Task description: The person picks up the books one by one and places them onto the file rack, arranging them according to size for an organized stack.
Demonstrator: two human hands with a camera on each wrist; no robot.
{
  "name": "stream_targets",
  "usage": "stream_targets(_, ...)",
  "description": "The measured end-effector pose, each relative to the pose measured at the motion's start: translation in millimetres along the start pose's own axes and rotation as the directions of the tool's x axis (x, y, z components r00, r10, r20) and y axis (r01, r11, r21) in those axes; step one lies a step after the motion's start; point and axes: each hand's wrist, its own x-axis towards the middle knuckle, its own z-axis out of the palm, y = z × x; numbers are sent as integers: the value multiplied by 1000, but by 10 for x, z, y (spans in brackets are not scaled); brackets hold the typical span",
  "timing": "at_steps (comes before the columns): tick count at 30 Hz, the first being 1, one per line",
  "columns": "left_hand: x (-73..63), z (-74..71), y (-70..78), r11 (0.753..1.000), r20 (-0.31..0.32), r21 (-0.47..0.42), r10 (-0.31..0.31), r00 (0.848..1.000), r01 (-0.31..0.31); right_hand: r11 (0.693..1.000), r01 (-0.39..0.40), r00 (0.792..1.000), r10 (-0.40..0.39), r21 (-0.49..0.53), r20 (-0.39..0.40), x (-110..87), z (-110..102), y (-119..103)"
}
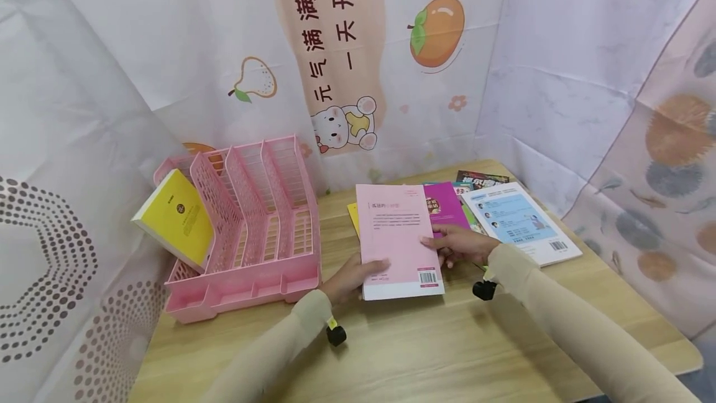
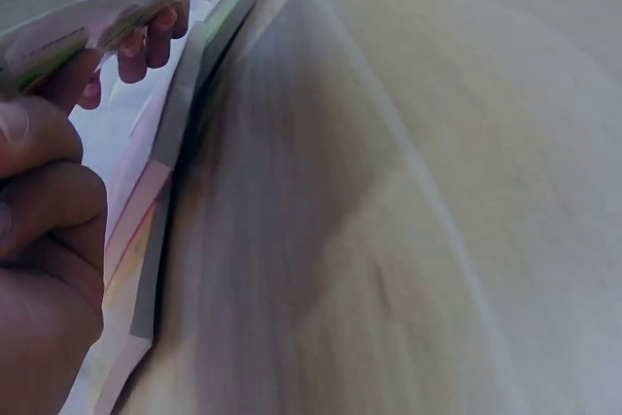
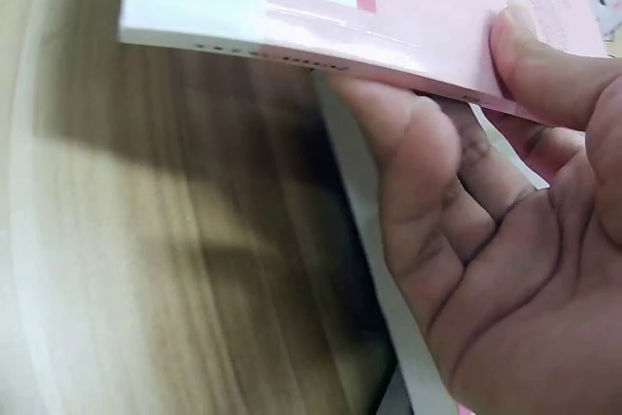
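Note:
A pink paperback book (image 1: 398, 235), back cover with barcode up, is held off the table between both hands. My left hand (image 1: 353, 275) grips its left edge, thumb on the cover and fingers beneath. At the right edge, my right hand (image 1: 461, 244) pinches the book, thumb on top, fingers under the spine (image 3: 389, 77) in the right wrist view. Below and behind it lie other books: a purple one (image 1: 446, 204), part of a yellow one (image 1: 353, 213), and a white-and-blue one (image 1: 523, 222) near the right forearm. In the left wrist view, stacked book edges (image 2: 160, 167) show beside the left hand.
A pink desktop file rack (image 1: 240, 288) with several slots stands at the left. In its leftmost slot leans a yellow book (image 1: 181, 216). A dark-covered book (image 1: 483, 178) lies at the back right of the wooden table (image 1: 419, 353). Printed curtains hang behind.

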Motion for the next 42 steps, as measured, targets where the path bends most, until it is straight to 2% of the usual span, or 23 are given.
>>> stream_targets(4, -58, -39, 13, 999, 1, 38, 20, 1000, -20, 999, -18, 1000, 17, -40, -18, 21, 41, 16)
stream_targets(7, -91, -69, 66, 996, -29, 93, 20, 999, -17, 998, -23, 1000, 22, -58, -14, 18, 52, 33)
stream_targets(10, -129, -100, 127, 992, -78, 129, 18, 997, -8, 995, -26, 999, 28, -92, 17, 21, 71, 59)
stream_targets(13, -169, -137, 184, 990, -116, 139, 40, 992, -24, 991, -34, 998, 40, -127, 50, 33, 109, 83)
stream_targets(19, -244, -212, 294, 988, -152, 148, 67, 986, -44, 991, -48, 993, 60, -122, 100, 73, 243, 71)
stream_targets(27, -345, -302, 428, 964, -158, 228, 178, 971, -139, 994, -58, 984, 72, -88, 162, 153, 424, -63)
stream_targets(35, -445, -366, 534, 904, -183, 382, 278, 943, -192, 994, -59, 987, 73, -94, 145, 231, 560, -72)
stream_targets(37, -473, -387, 558, 893, -216, 412, 291, 932, -183, 994, -61, 988, 73, -93, 136, 255, 589, -46)
stream_targets(42, -516, -484, 626, 863, -277, 466, 353, 894, -196, 994, -54, 995, 62, -98, 79, 293, 657, -22)
